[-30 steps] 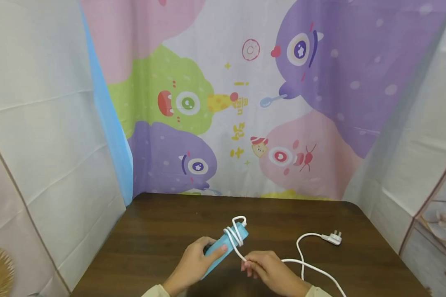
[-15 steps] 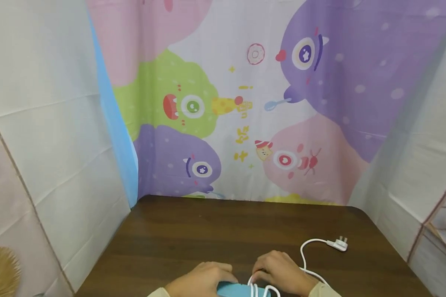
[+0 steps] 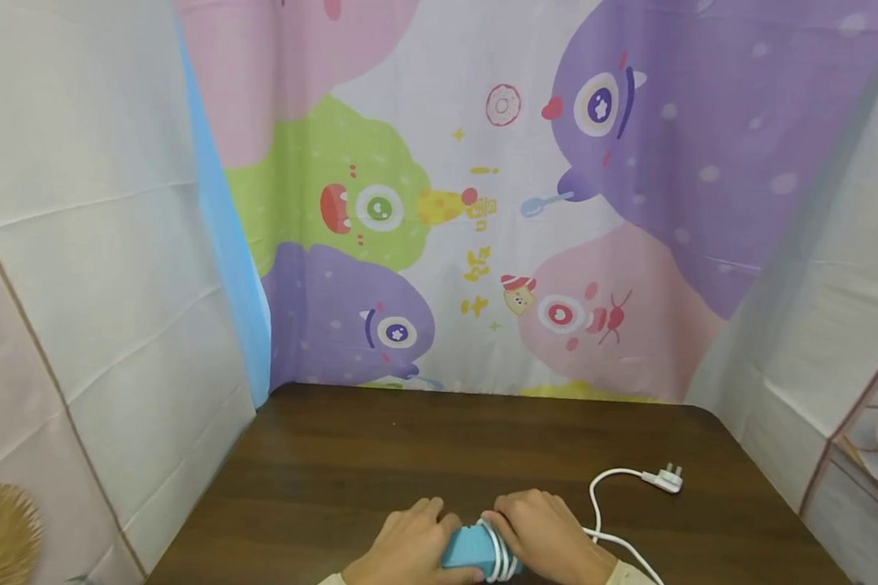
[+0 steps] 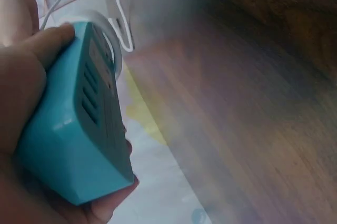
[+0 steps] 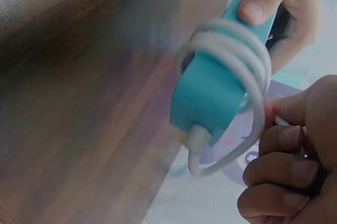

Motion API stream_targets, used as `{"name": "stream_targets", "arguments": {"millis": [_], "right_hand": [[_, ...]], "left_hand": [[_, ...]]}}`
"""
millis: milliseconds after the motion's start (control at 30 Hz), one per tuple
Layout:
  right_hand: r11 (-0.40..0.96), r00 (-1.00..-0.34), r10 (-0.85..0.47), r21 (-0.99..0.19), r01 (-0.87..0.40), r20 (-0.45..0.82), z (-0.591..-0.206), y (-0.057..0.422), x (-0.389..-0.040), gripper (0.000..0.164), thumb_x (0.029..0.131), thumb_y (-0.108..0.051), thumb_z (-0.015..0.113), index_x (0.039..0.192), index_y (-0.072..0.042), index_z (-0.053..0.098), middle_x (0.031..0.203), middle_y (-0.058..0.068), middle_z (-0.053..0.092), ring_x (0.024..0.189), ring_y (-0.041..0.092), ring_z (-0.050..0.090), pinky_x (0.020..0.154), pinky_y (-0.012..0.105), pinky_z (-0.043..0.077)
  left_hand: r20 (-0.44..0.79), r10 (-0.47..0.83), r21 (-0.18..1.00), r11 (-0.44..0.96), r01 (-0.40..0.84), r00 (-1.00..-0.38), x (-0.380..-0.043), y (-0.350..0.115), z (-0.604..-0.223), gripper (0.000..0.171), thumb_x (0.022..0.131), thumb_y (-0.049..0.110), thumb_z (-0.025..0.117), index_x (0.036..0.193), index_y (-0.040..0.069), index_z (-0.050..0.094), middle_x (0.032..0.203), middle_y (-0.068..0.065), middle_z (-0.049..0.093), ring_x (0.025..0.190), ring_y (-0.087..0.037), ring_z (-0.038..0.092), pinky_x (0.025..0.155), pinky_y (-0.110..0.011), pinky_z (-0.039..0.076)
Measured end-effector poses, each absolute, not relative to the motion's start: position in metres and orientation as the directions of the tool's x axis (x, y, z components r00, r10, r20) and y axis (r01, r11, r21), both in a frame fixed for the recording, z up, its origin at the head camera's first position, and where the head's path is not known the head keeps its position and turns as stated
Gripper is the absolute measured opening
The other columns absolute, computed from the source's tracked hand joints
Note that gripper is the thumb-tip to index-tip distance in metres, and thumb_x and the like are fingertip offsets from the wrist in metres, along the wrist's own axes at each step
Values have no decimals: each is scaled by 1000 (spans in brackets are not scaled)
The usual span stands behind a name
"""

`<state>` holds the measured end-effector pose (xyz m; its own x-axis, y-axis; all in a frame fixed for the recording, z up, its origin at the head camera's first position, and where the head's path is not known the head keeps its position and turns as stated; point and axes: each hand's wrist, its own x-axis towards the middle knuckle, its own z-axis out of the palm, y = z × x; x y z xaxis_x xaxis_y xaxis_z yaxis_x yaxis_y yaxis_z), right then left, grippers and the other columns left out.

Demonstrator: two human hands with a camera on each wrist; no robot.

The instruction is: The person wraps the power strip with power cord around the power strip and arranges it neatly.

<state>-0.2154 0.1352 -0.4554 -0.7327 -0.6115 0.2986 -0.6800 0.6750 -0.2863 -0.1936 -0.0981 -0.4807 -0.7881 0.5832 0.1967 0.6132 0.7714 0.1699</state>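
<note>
A light-blue power strip is gripped in my left hand low in the head view, over the table's near side. Socket slots show on one face of the power strip in the left wrist view. Its white cord leaves one end and passes round the body in several loops. At the right, my right hand pinches the cord close beside the strip. In the right wrist view, the fingers of that hand are curled, with the left thumb on the strip above.
A dark wooden table lies below. The cord's three-pin plug rests on it at the right, with slack cord running toward the near edge. A cartoon-print curtain hangs behind, and pale sheets flank both sides.
The strip was tilted away over the table a second ago, dropped to the lower edge, and now sits slightly higher. My right hand has brought the cord round closer against it. The plug stayed put.
</note>
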Motion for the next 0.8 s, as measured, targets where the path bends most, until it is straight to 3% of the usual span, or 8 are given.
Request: {"name": "stream_targets", "arguments": {"millis": [233,400,533,667,800], "right_hand": [[691,-737,-587,-265,-672,336,-454,132,-210,34,107,-30,57,73,-24,57,66,-18,42,56,-1,40,49,22,38],[633,-712,-610,-328,-702,348,-454,131,-207,34,107,-27,58,73,-24,56,68,-20,44,59,-3,40,52,21,40],[555,-660,-639,-357,-751,395,-458,131,-206,29,106,-21,58,77,-23,60,74,-20,51,65,-5,45,58,20,43],[492,-622,-629,-380,-783,466,-467,132,-207,23,106,-16,59,83,-21,63,79,-16,58,71,-6,49,62,20,47],[429,-604,-612,-428,-796,510,-474,133,-208,20,105,-10,59,88,-19,63,74,-17,55,67,-8,48,59,17,45]], "left_hand": [[333,524,56,819,571,-784,-193,-96,-483,71,89,78,56,102,9,71,83,4,50,67,-7,39,49,-20,35],[393,430,80,865,496,-813,-198,-102,-486,71,91,77,55,93,7,68,77,4,45,65,-8,38,45,-23,32],[401,333,153,894,421,-853,-203,-108,-488,69,92,75,55,94,8,66,78,4,44,67,-10,39,45,-26,31],[377,278,304,864,401,-884,-203,-108,-485,69,93,75,53,97,7,66,81,5,45,67,-9,39,47,-26,33],[379,199,450,814,368,-904,-204,-107,-481,69,95,72,54,102,5,68,80,7,46,65,-7,41,48,-25,36]]}}
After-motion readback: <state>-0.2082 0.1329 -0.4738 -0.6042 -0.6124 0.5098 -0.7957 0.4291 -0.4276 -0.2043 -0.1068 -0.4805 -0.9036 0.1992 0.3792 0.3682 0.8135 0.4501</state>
